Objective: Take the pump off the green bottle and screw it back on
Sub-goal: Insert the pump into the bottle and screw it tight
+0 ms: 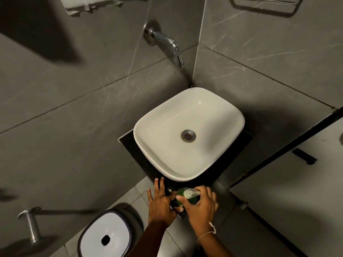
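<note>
The green bottle (191, 199) stands on the front edge of the black counter (128, 143), just below the sink. Its clear pump (189, 193) sits on top, nozzle pointing right. My right hand (199, 206) wraps around the bottle from the right, fingers curled over the neck below the pump. My left hand (161, 199) lies beside the bottle on its left, fingers spread and stretched toward the sink, thumb near the bottle's base. I cannot tell whether the left thumb touches the bottle.
A white basin (148, 130) with a metal drain (188, 135) fills the counter behind the bottle. A chrome tap (171, 46) juts from the grey tiled wall. A white-lidded bin (105, 236) stands on the floor at lower left. A metal holder (30, 222) sticks out at far left.
</note>
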